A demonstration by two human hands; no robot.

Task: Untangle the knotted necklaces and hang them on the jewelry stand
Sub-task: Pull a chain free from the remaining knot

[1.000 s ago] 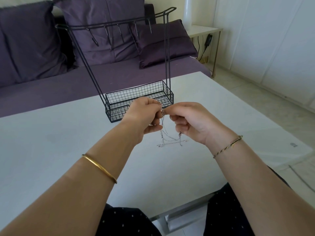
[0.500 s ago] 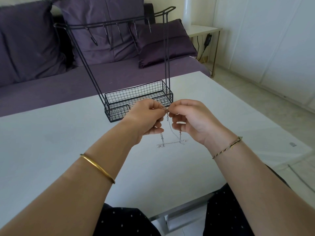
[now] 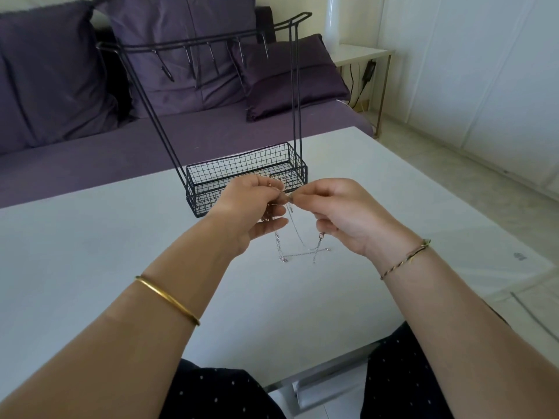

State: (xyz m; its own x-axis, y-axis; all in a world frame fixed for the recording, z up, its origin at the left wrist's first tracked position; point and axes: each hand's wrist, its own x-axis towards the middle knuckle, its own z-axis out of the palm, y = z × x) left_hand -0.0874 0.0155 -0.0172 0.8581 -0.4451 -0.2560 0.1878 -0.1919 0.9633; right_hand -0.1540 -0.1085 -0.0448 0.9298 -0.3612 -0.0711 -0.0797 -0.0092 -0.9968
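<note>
Thin silver necklaces hang tangled between my two hands above the white table. My left hand pinches the chains at the top, and more chain shows under its fingers. My right hand pinches the same spot from the right, fingertips almost touching the left's. A clasp dangles below my right palm, and the lowest loops reach the tabletop. The black wire jewelry stand stands just behind my hands, with a mesh basket at its base and several bare hooks on its top bar.
A purple sofa with cushions runs behind the table. A small white side table with a cable stands at the back right. The table's right edge drops to a pale tiled floor.
My hands have stayed close together at the knot, and the hanging chains have shifted slightly, with a loop now drawn out between them.
</note>
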